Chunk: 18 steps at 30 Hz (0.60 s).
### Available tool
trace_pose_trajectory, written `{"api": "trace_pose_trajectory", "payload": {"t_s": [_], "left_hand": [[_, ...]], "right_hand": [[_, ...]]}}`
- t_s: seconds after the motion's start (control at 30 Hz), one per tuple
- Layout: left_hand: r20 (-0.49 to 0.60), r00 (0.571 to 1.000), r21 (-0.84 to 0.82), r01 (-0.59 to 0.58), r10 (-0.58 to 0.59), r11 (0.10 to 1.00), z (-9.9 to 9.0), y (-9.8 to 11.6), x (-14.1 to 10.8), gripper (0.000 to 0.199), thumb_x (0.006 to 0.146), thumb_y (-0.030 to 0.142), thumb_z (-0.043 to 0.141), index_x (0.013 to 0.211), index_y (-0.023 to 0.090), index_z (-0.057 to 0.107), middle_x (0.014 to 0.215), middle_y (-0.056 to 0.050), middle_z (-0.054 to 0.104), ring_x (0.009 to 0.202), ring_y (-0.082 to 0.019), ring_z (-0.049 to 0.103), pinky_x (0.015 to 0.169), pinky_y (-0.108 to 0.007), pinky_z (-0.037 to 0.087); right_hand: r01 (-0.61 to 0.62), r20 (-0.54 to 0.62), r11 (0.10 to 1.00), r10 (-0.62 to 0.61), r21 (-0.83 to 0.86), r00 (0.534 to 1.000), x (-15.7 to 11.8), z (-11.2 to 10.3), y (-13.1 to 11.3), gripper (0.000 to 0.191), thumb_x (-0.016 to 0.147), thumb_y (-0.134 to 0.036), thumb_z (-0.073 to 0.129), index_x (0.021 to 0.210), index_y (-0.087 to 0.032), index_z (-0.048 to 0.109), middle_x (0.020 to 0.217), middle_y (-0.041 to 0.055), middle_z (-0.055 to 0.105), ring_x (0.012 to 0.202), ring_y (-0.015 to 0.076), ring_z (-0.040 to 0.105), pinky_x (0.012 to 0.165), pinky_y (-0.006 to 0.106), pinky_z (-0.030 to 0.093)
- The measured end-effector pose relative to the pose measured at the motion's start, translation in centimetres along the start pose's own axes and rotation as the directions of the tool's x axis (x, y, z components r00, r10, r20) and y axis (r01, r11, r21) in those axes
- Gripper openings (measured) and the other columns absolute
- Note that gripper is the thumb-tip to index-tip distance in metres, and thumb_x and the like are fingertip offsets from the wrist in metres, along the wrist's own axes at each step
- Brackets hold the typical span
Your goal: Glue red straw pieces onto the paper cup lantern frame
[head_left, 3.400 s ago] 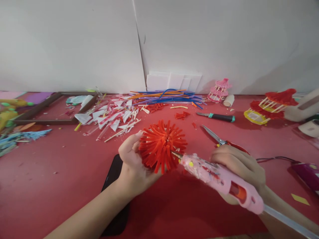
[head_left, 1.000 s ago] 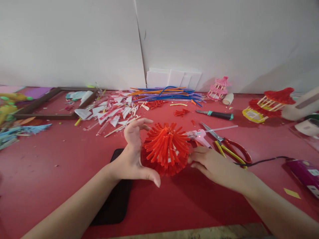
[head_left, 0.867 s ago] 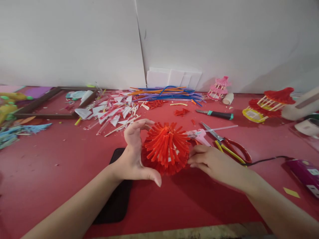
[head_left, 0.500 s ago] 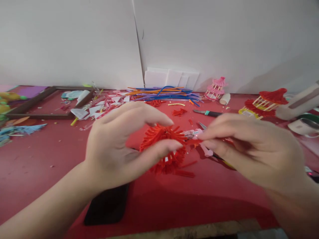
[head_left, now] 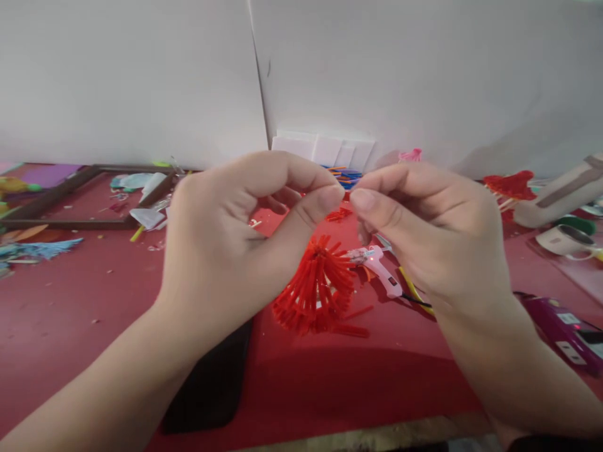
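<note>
My left hand [head_left: 226,232] and my right hand [head_left: 424,232] are raised with their fingertips almost meeting. Thumb and forefinger are pinched together on each. A speck of red shows between the tips, too small to name. Below them on the table stands a red, roof-shaped piece [head_left: 320,282] made of fuzzy pipe cleaners fanning down from its top; my left hand covers part of its left side. Just right of it lies a pink glue gun [head_left: 384,273] with a small red light.
A black phone-like slab [head_left: 211,383] lies under my left forearm. To the right are a purple power strip [head_left: 563,333], a white mug [head_left: 563,240] and a red pipe-cleaner roof model [head_left: 511,185]. A dark frame [head_left: 70,221] lies at left; blue and orange pipe cleaners [head_left: 346,177] lie behind.
Both hands have risen and come together; my left hand has left the red piece and closed from a wide curl into a pinch. The glue gun now shows more fully.
</note>
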State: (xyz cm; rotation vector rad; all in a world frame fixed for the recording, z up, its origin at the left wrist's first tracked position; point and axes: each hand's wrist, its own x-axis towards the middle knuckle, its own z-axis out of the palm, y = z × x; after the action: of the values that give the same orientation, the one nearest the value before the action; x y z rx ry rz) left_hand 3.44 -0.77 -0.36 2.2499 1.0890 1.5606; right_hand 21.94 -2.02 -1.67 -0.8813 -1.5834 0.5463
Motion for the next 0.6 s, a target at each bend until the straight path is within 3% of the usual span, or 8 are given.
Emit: {"api": "trace_pose_trajectory", "payload": {"t_s": [0.13,0.3,0.4,0.47,0.6], "left_hand": [[0.140,0.987,-0.234,0.108,-0.077,0.966,0.0,-0.4,0.5,0.011,0.100,0.026,0.071,0.090,0.026,0.075,0.088,0.004,0.078,0.077,-0.015,0.071,0.064,-0.031,0.057],[0.286,0.955,-0.371,0.182,-0.074,0.911,-0.4,-1.4,1.4,0.012,0.096,0.022,0.074,0.084,0.023,0.074,0.080,0.002,0.073,0.072,-0.013,0.068,0.063,-0.026,0.058],[0.370,0.926,-0.421,0.235,-0.071,0.876,-0.9,-1.6,1.8,0.011,0.094,0.023,0.076,0.083,0.023,0.075,0.079,0.004,0.072,0.074,-0.014,0.072,0.068,-0.027,0.061],[0.427,0.902,-0.409,0.260,-0.069,0.875,-1.4,-1.8,2.1,0.012,0.092,0.028,0.079,0.083,0.022,0.076,0.080,0.003,0.073,0.076,-0.016,0.074,0.070,-0.030,0.062],[0.503,0.864,-0.348,0.220,-0.016,0.911,-2.5,-2.5,2.7,0.016,0.091,0.035,0.082,0.084,0.021,0.079,0.081,-0.002,0.076,0.076,-0.019,0.074,0.070,-0.033,0.064]], "right_hand": [[-0.038,-0.013,0.993,0.039,0.113,0.999,0.1,-0.2,1.2,0.022,0.094,-0.041,0.080,0.084,-0.024,0.070,0.063,-0.0068,0.058,0.053,0.0082,0.058,0.044,0.021,0.050],[0.017,-0.017,0.986,-0.015,0.167,1.000,-0.1,-0.4,1.2,0.019,0.088,-0.032,0.087,0.078,-0.025,0.073,0.064,-0.0069,0.065,0.051,0.0092,0.059,0.042,0.024,0.050],[0.108,0.070,0.971,-0.125,0.214,0.990,0.0,-1.0,1.1,0.017,0.084,-0.022,0.090,0.077,-0.026,0.075,0.071,-0.0066,0.074,0.058,0.0094,0.066,0.051,0.023,0.058],[0.145,0.153,0.967,-0.179,0.210,0.972,0.0,-1.5,1.1,0.011,0.086,-0.021,0.088,0.086,-0.027,0.079,0.081,-0.0051,0.079,0.065,0.0102,0.071,0.057,0.023,0.062],[0.171,0.271,0.963,-0.225,0.209,0.936,0.1,-2.5,1.0,0.008,0.095,-0.021,0.078,0.100,-0.026,0.081,0.089,-0.0028,0.080,0.071,0.0113,0.075,0.059,0.024,0.063]]}}
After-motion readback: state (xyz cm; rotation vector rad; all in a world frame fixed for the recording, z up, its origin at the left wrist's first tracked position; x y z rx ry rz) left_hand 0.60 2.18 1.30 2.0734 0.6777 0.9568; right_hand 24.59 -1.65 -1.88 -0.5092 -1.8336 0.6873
